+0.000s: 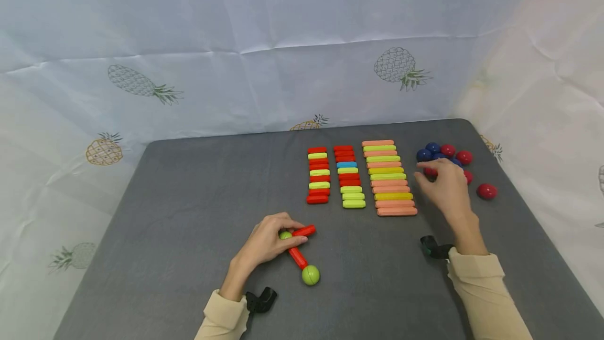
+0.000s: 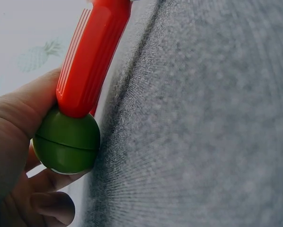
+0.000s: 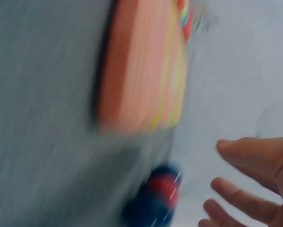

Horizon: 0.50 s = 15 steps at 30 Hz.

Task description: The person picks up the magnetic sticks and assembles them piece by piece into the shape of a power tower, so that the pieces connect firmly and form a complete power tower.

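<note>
We see a person's left hand (image 1: 273, 237) on the near part of the dark grey bench (image 1: 189, 214), its grip clamped on a green ball (image 2: 66, 142) between thumb and fingers. Two red rods meet at this ball: the upper red rod (image 1: 305, 231) points to the right, between the fingertips and the thumb, and the lower red rod (image 1: 298, 258) slants toward the person and ends at a second green ball (image 1: 310, 275), which lies clear of the fingers. In the left wrist view we find the gripped ball close beside the bench surface; whether it touches we cannot tell.

The right hand (image 1: 445, 185) is at the cluster of red and blue balls (image 1: 423, 155), partly covering it in the head view. Its grip is apart, thumb and fingers spaced with nothing between them; the right wrist view is blurred. A lone red ball (image 1: 487, 191) rests nearer the right edge.

Between the hands and farther back, we note three columns of rods: a left column (image 1: 319, 178) in red and yellow-green, a middle column (image 1: 349, 177) that includes one blue rod, and a right column (image 1: 389, 170) of longer orange, yellow-green and yellow rods.
</note>
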{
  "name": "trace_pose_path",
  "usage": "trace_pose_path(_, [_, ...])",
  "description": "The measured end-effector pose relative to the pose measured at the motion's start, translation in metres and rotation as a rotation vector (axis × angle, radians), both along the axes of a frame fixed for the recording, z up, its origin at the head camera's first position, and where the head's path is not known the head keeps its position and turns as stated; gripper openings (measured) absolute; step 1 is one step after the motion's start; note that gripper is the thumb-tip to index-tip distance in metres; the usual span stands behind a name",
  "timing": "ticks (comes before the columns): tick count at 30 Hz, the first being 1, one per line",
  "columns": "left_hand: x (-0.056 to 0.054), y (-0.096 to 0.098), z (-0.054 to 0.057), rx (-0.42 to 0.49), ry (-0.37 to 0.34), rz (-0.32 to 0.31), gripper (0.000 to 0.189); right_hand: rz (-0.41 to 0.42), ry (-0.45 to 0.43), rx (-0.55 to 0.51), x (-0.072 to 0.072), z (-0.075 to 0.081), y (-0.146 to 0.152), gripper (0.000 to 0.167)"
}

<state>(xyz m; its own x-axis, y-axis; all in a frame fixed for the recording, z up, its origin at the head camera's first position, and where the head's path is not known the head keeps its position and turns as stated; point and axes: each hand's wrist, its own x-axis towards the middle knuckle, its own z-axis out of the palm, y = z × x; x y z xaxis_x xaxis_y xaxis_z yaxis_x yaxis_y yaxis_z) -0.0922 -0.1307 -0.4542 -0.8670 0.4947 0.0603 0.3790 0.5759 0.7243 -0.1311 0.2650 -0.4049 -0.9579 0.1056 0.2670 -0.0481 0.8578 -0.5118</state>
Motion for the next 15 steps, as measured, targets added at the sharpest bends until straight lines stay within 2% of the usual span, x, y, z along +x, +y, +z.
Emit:
trace_pose_path(4, [0.0,0.0,-0.001,-0.001,0.022,0.021,0.021,-0.078,-0.139,0.027,0.003,-0.009,0.026,0.035])
trace_pose_path(9, [0.001,0.001,-0.001,-0.02,0.058,0.069,0.016,-0.083,-0.282,0.061,0.002,-0.017,0.036,0.041])
trace_pose_path(12, [0.002,0.001,0.0,-0.069,0.042,0.069,0.021,-0.091,-0.323,0.066,0.003,-0.019,0.037,0.042])
trace_pose_path(15, [0.004,0.002,0.002,-0.135,0.011,0.051,0.024,-0.111,-0.306,0.053,0.007,-0.017,0.036,0.042])
